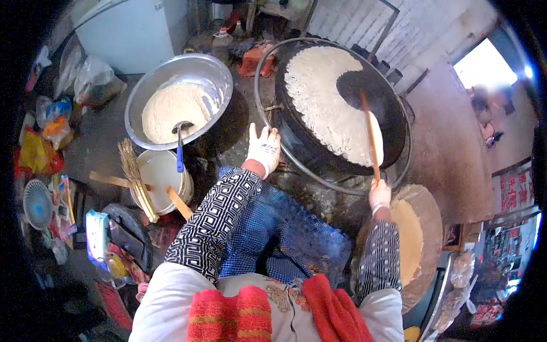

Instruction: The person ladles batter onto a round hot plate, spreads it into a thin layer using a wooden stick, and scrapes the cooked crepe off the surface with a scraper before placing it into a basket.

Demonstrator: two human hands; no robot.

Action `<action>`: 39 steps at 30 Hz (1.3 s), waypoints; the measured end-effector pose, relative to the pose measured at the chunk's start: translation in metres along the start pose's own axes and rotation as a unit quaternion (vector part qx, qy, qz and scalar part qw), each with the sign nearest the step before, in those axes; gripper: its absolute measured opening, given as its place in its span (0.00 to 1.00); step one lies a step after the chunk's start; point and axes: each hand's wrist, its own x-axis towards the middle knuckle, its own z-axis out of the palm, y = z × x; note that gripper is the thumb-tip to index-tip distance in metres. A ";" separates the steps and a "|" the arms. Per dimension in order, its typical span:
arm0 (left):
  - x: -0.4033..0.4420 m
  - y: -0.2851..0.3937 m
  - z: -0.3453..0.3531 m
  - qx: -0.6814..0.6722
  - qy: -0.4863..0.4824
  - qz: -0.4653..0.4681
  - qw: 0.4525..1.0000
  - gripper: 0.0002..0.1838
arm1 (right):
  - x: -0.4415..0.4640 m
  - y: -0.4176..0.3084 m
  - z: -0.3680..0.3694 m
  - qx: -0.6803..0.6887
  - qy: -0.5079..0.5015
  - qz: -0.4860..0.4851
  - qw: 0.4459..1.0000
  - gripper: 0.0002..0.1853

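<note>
My right hand [379,195], in a pale glove, grips the handle of a long wooden batter spreader [371,134]. The spreader's blade lies over the round black griddle [390,122], along the edge of a pale layer of batter [319,100]. That layer covers the griddle's left side and curves around a bare dark patch. My left hand [264,151], also gloved, is held with its fingers apart near the metal ring [261,105] around the griddle. It holds nothing; whether it touches the ring I cannot tell.
A metal basin [132,108] of batter stands left, with a blue-handled ladle [179,157] in it. Nearer is a white bucket [185,185] with a straw brush [135,176] and wooden tools across it. Right of me lies a round flat pancake [409,239] on a brown round surface [430,228].
</note>
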 end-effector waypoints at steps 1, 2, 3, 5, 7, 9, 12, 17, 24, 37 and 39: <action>-0.002 -0.001 -0.007 -0.009 0.005 -0.008 1.000 0.25 | -0.012 -0.005 0.004 0.000 -0.018 -0.026 0.999 0.16; -0.004 -0.002 -0.009 -0.019 0.009 -0.016 1.000 0.23 | -0.021 -0.005 0.011 -0.001 -0.039 -0.054 0.998 0.16; -0.002 -0.009 -0.001 -0.005 0.029 -0.015 0.999 0.23 | -0.025 0.000 0.022 0.000 -0.039 -0.043 0.998 0.16; 0.010 -0.020 0.001 -0.018 0.021 -0.024 0.999 0.23 | -0.012 0.015 0.016 0.005 -0.034 0.028 0.999 0.16; 0.012 -0.026 0.001 -0.010 0.007 -0.034 0.999 0.23 | 0.005 0.022 0.012 -0.003 -0.012 0.053 0.999 0.17; 0.020 -0.029 -0.015 0.009 -0.007 -0.053 0.999 0.24 | -0.004 0.001 -0.010 0.036 -0.022 0.032 0.999 0.17; 0.000 0.011 -0.061 0.010 -0.068 -0.012 0.998 0.26 | -0.021 -0.005 0.006 0.078 0.009 -0.094 0.992 0.17; -0.044 0.099 -0.020 -0.023 -0.020 0.115 0.993 0.26 | -0.013 0.008 -0.002 0.012 -0.076 0.071 0.994 0.19; -0.045 0.086 0.017 0.027 0.130 0.127 0.983 0.23 | -0.020 0.009 0.003 -0.034 -0.077 0.042 0.996 0.17; -0.035 0.053 0.021 0.037 0.013 0.077 0.996 0.29 | -0.011 -0.004 -0.010 0.063 -0.032 0.095 0.993 0.17; -0.028 0.044 0.032 0.010 0.041 0.072 0.997 0.32 | -0.020 -0.018 -0.016 0.063 -0.035 0.060 0.996 0.17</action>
